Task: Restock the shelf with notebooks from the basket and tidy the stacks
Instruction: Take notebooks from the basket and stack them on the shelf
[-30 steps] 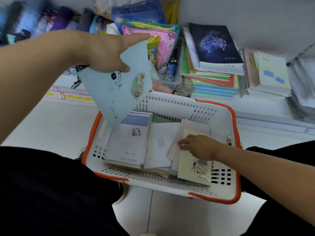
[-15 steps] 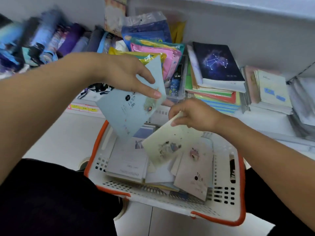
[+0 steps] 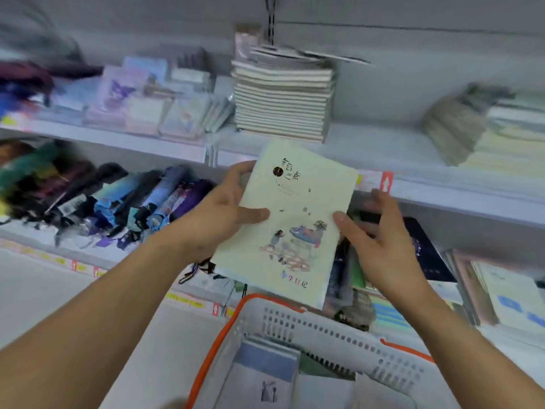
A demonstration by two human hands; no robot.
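A pale green notebook (image 3: 295, 219) with a small drawing on its cover is held up in front of the shelf edge (image 3: 442, 191). My left hand (image 3: 218, 214) grips its left side, thumb on the cover and fingers behind. A light blue edge peeks out underneath it. My right hand (image 3: 380, 243) is at its right side, fingers straight and spread, with the thumb touching the cover's edge. Below, the white basket with an orange rim (image 3: 309, 323) holds a grey-blue notebook (image 3: 265, 376) and other pale ones.
A tall stack of pale notebooks (image 3: 283, 98) stands on the upper shelf straight behind my hands, with leaning stacks (image 3: 460, 128) to its right. Folded umbrellas (image 3: 118, 199) fill the lower shelf at left. A dark starry notebook (image 3: 424, 249) lies at lower right.
The view has tilted up from the basket to the shelves. My right hand lifted the green notebook out, and it now lies on top of the blue one in my left hand.
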